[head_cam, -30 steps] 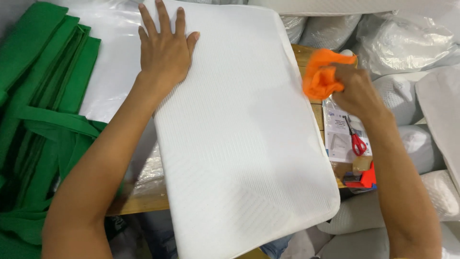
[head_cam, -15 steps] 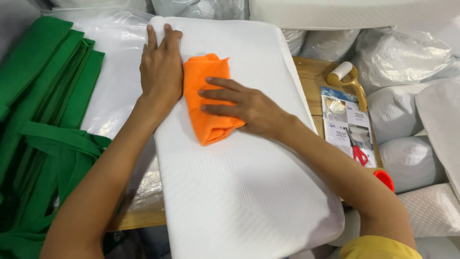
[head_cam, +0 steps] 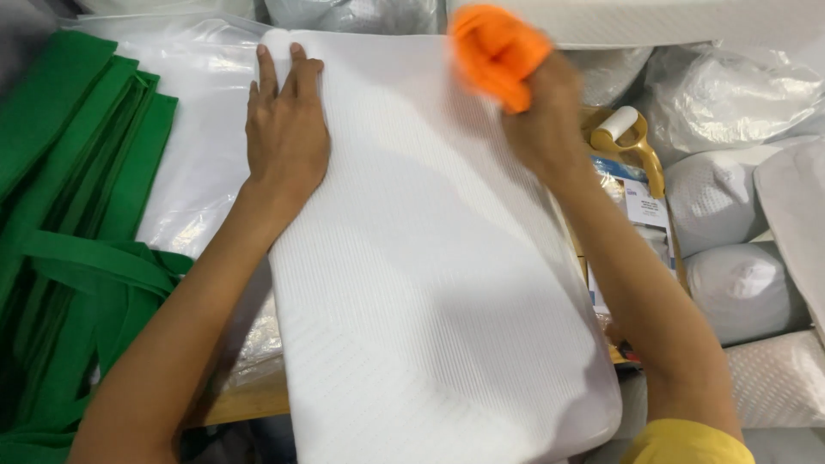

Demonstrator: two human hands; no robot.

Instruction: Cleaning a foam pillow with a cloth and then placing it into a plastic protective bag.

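Large white ribbed-fabric foam pillow [head_cam: 430, 283] lies flat across the wooden surface [head_cam: 249, 399], long axis running from the near edge toward the far edge, overhanging the near edge a little.

Left hand [head_cam: 286, 137] — flat, fingers spread close together, palm pressed on the pillow's far-left corner, pinning it.

Right hand [head_cam: 541, 120] — closed around a bunched orange cloth [head_cam: 498, 50], lifted over the pillow's far-right corner (blurred; cannot tell whether the cloth touches the cover).

Around: clear plastic sheeting [head_cam: 193, 146] under the pillow's left side; stack of green fabric bags [head_cam: 77, 223] along the left edge of the surface; a yellow-handled roller with a white head [head_cam: 626, 133] just beside the right forearm; bagged white pillows [head_cam: 739, 223] piled to the right.

Judgement on doing the wipe well: keep the left palm planted so the soft pillow does not creep toward the near edge; work the cloth in long strokes along the ribbing, not across it. Keep the cloth bunched tightly — a loose tail could snag the roller. Light pressure should do; foam dents.
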